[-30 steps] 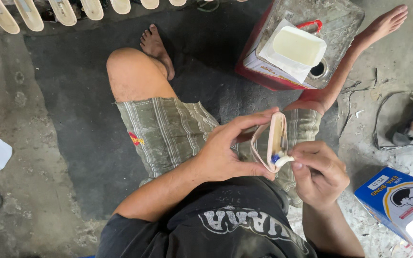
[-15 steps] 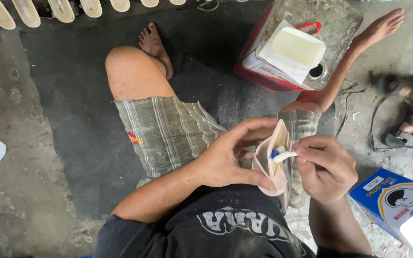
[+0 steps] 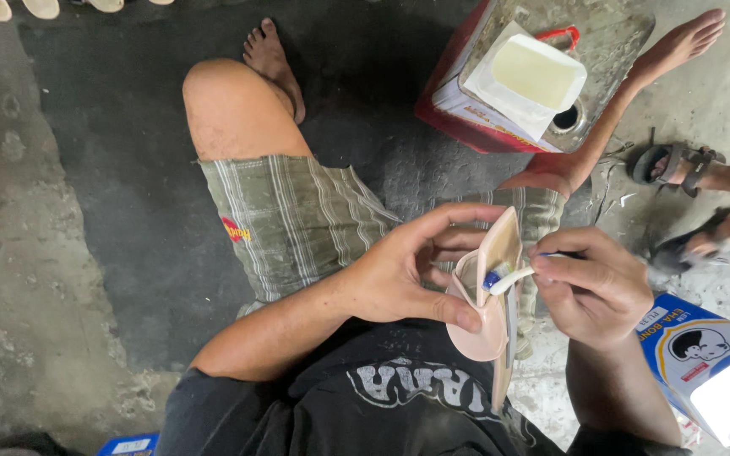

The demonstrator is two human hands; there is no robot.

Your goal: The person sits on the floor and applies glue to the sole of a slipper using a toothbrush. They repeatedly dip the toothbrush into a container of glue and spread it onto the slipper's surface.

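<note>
Sole piece [image 3: 485, 295], beige and curved, held upright above the lap between both hands. The left hand [image 3: 407, 274] clamps it, thumb pressed on the lower edge and fingers curled behind the upper part. The right hand [image 3: 593, 287] pinches a small brush [image 3: 513, 276], its fingers closed together on the handle and its blue-and-white tip touching the inner face of the piece. Compared with half a second earlier, the piece has tilted slightly more upright and the brush tip sits lower on it. Ahead, a red tin [image 3: 500, 110] carries a white tub [image 3: 527, 78] of pale liquid, probably glue. A blue box [image 3: 703, 355] lies beside the right forearm. Another person's sandalled feet [image 3: 678, 165] stand at right, now closer than before.
</note>
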